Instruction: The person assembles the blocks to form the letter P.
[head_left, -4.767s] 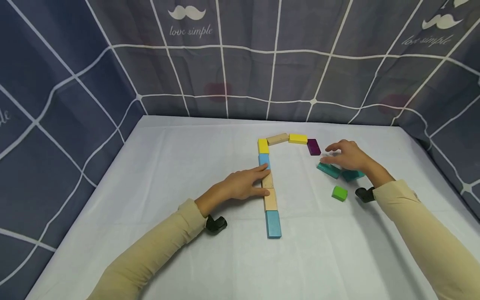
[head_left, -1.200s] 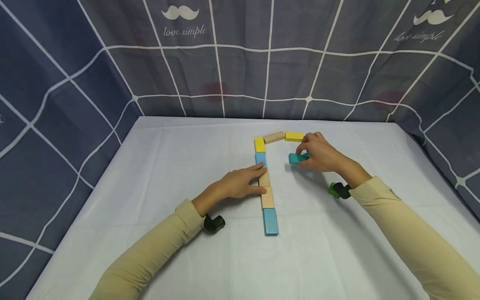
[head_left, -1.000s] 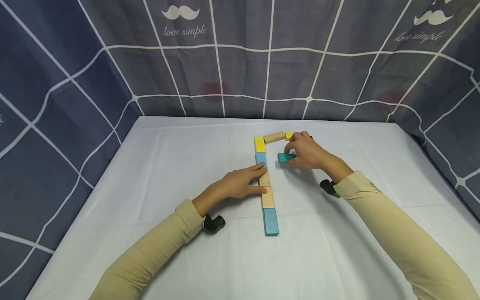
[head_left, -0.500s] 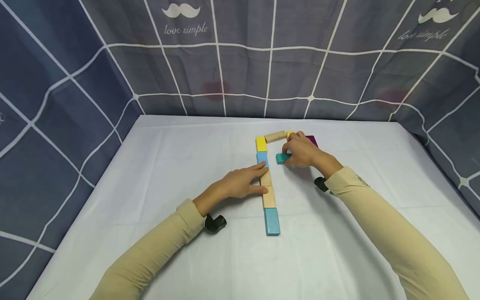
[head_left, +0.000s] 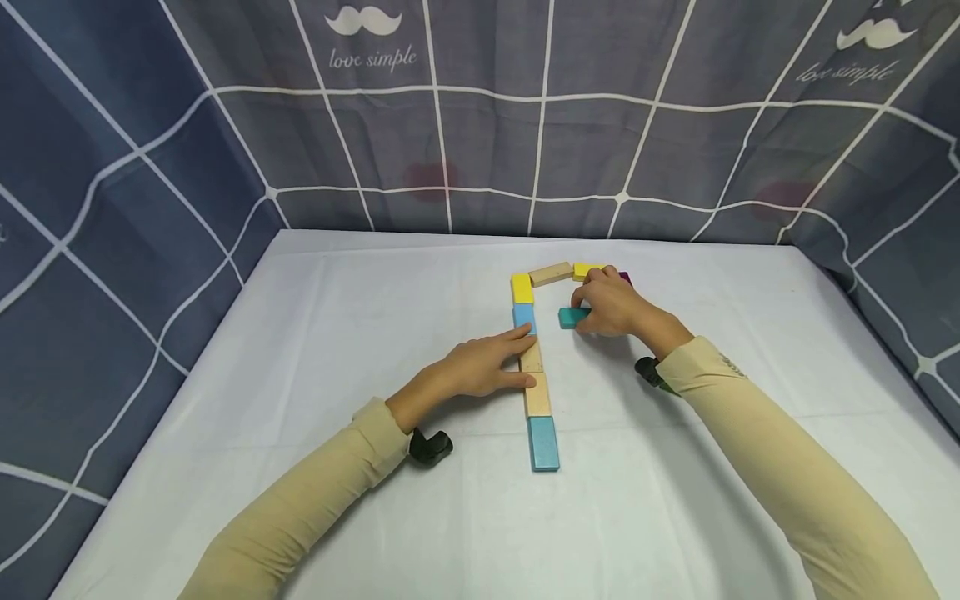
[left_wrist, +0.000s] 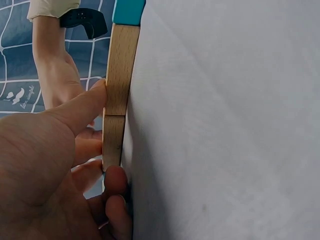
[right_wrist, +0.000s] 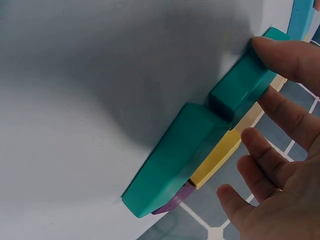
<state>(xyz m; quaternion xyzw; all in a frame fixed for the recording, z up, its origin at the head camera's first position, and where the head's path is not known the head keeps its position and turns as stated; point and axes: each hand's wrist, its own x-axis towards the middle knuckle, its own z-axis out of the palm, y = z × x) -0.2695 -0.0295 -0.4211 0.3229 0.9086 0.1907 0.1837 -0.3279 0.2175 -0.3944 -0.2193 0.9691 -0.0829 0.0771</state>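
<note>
My left hand (head_left: 480,365) rests, fingers spread, on a row of wooden blocks. Its thumb touches the side of a plain wooden block (left_wrist: 121,70), and its fingertips reach the light blue block (head_left: 523,317). My right hand (head_left: 611,304) pinches a teal block (right_wrist: 244,80) between thumb and index finger, inside the bend of the row. A second teal block (right_wrist: 172,155) lies end to end with it in the right wrist view; in the head view that one is hidden by the hand. The other right fingers hang beside the blocks.
The row runs from a large blue block (head_left: 543,443) to a yellow block (head_left: 522,288), then turns right through a plain block (head_left: 551,273), another yellow block (head_left: 587,271) and a purple block (head_left: 626,278). The right wrist mostly hides a green block (head_left: 667,388). Grey checked curtains (head_left: 487,142) border the white table.
My right hand has taken hold of a teal block and brought both teal blocks leftward, inside the bend. Over the last half second it has shifted slightly right. The left hand has stayed put.
</note>
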